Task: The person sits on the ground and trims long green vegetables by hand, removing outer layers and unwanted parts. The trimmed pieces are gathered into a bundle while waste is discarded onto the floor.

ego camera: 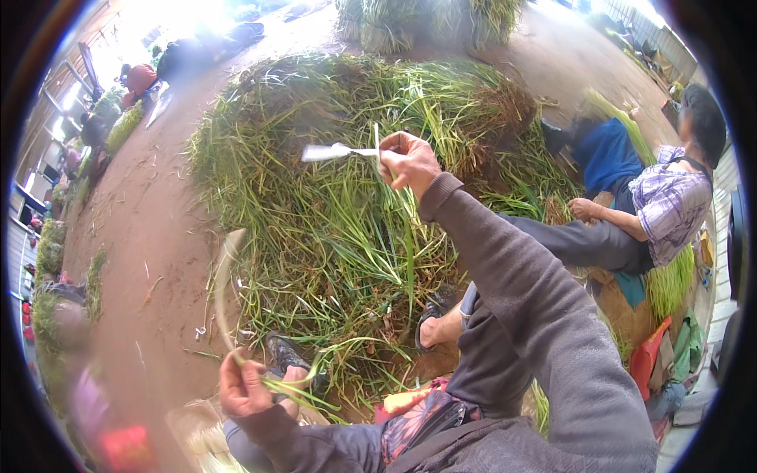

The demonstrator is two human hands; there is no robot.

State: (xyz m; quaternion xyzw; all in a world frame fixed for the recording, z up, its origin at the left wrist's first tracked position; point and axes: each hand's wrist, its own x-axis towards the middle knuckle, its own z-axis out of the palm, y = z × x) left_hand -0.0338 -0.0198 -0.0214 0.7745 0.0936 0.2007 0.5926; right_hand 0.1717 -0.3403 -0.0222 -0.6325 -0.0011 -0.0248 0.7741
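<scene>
My left hand (243,387), low at the left over my lap, is closed on a long-leaved green plant (304,387); its pale stem end points up and is blurred. My right hand (409,162) is stretched out over a large heap of long green leafy plants (355,236). Between its thumb and fingers is a thin white strip (334,152), with a wider blurred end sticking out to the left. Some green leaves hang below my right hand, but I cannot tell whether they are held.
At the right sits a person in a checked shirt (668,195), legs towards the heap. Tied plant bundles (432,23) stand beyond it. Pale-stemmed plants (210,449) lie by my left leg. Bags and cloths (650,355) are at the lower right. More plants and blurred people line the left.
</scene>
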